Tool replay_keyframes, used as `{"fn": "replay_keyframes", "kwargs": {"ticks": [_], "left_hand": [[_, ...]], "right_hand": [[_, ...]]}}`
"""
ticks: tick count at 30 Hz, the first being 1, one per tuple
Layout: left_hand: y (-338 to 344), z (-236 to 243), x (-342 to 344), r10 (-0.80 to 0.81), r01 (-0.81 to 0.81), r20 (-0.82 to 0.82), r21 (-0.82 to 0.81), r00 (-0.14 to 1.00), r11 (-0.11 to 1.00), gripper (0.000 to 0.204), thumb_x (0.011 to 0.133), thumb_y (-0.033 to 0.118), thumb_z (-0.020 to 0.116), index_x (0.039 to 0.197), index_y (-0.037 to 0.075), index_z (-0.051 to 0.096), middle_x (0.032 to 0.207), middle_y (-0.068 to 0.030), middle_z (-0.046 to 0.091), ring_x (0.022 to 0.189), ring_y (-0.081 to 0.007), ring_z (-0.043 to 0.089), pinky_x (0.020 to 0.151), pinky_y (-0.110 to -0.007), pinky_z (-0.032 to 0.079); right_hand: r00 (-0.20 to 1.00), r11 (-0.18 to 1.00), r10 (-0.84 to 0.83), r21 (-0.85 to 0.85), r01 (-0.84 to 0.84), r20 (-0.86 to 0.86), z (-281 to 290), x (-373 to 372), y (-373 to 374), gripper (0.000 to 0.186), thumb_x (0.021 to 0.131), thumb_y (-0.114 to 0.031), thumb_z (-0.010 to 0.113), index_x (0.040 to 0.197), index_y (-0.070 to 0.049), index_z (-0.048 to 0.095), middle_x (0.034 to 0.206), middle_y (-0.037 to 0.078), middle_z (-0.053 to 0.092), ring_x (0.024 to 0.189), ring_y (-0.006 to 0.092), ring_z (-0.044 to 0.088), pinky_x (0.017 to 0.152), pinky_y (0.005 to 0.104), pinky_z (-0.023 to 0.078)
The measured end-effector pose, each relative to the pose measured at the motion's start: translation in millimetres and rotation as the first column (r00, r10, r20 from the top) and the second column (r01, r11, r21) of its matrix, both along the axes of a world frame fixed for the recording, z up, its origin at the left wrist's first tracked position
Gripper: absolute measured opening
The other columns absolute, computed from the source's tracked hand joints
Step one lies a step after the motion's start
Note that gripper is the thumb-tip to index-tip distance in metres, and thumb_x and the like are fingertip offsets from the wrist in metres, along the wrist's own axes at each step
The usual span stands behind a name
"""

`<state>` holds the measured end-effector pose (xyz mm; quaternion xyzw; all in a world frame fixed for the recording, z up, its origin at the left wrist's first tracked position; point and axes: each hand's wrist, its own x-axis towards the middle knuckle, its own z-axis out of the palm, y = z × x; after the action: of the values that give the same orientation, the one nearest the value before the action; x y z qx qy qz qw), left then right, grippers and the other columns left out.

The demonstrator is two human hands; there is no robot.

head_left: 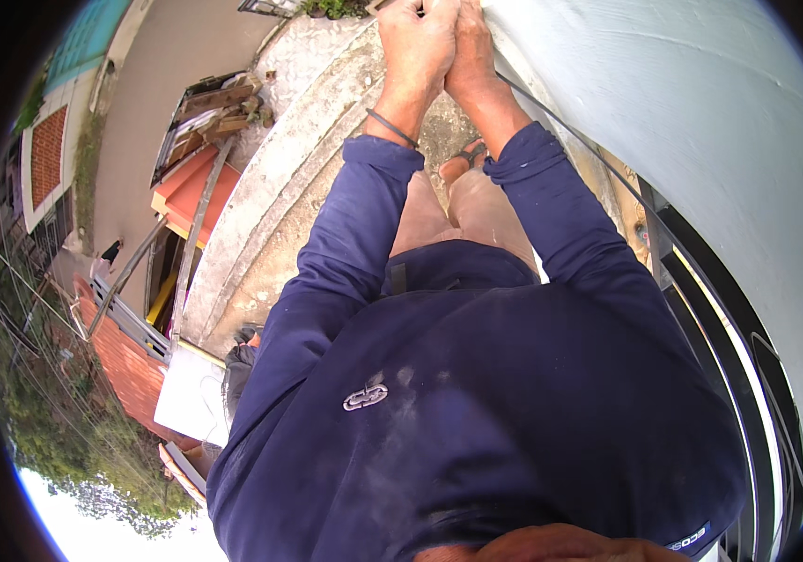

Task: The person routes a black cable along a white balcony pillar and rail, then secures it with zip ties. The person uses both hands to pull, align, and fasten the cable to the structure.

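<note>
Head view: both arms in dark blue long sleeves run up from the lower edge to the top of the frame. Left hand and right hand sit side by side, touching, at the top edge, right against the pale curved wall. Fingers curl over something at the frame edge; fingertips are cut off, so can't tell what they grip or whether they close fully. A thin dark band circles the left wrist.

A thin dark cable runs from under the right wrist down along the base of the wall, toward the black railing at right.

Below the hands: tan shorts, one foot in a sandal on the rough concrete ledge. The ledge curves down-left.

Left of the ledge, well below it: stacked wooden boards, orange panels, a red tiled roof, a white sheet, trees.
</note>
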<state>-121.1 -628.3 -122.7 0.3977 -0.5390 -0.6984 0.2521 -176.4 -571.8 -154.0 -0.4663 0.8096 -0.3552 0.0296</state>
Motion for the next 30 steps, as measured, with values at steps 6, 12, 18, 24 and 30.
{"fn": "replay_keyframes", "kwargs": {"ticks": [6, 12, 18, 24, 30], "left_hand": [[6, -7, 6, 0.061, -0.06, 0.037, -0.024, 0.997, 0.998, 0.022, 0.092, 0.014, 0.069, 0.085, -0.007, 0.072, 0.073, -0.0058, 0.069, 0.071, -0.0097, 0.059, 0.065, -0.033, 0.051], [12, -8, 11, 0.021, -0.026, 0.095, 0.048, 0.995, 0.999, 0.02, 0.093, 0.013, 0.075, 0.096, -0.006, 0.077, 0.087, -0.0043, 0.074, 0.08, -0.009, 0.064, 0.072, -0.028, 0.054], [20, -12, 8, 0.149, -0.158, -0.091, -0.108, 0.985, 0.982, 0.026, 0.092, 0.014, 0.07, 0.077, -0.006, 0.063, 0.066, -0.0052, 0.062, 0.065, -0.0109, 0.054, 0.059, -0.035, 0.047], [38, -9, 6, 0.159, -0.157, 0.035, -0.055, 0.987, 0.986, 0.025, 0.091, 0.014, 0.072, 0.079, -0.007, 0.066, 0.069, -0.0077, 0.066, 0.065, -0.0112, 0.056, 0.06, -0.034, 0.049], [48, -25, 10, 0.164, -0.164, -0.047, 0.017, 0.985, 0.986, 0.021, 0.094, 0.014, 0.073, 0.089, -0.006, 0.07, 0.081, -0.0052, 0.07, 0.073, -0.0097, 0.06, 0.065, -0.03, 0.051]], "right_hand": [[1.0, 1.0, 0.015, 0.004, -0.015, 0.025, -3, 4, 9, 0.061, 0.104, -0.013, 0.056, 0.162, -0.002, 0.043, 0.163, 0.026, 0.047, 0.155, 0.0451, 0.039, 0.127, 0.0552, 0.032], [0.982, 0.999, 0.019, -0.038, -0.026, -0.186, -7, 4, 20, 0.058, 0.095, -0.003, 0.067, 0.151, 0.0, 0.056, 0.156, 0.022, 0.056, 0.149, 0.0407, 0.05, 0.125, 0.0505, 0.042], [0.998, 0.998, 0.063, -0.001, -0.063, 0.013, -7, 2, 24, 0.059, 0.101, -0.013, 0.059, 0.158, -0.001, 0.047, 0.158, 0.027, 0.051, 0.149, 0.0456, 0.045, 0.124, 0.0536, 0.036], [0.975, 0.99, 0.142, 0.017, -0.141, -0.168, 0, -4, 35, 0.061, 0.097, -0.013, 0.068, 0.154, 0.0, 0.052, 0.157, 0.025, 0.054, 0.151, 0.0442, 0.046, 0.126, 0.0528, 0.038], [0.992, 0.993, 0.116, 0.015, -0.116, -0.039, -4, 1, 48, 0.056, 0.1, -0.011, 0.059, 0.154, -0.002, 0.051, 0.154, 0.026, 0.055, 0.148, 0.0453, 0.047, 0.123, 0.0509, 0.038]]}}
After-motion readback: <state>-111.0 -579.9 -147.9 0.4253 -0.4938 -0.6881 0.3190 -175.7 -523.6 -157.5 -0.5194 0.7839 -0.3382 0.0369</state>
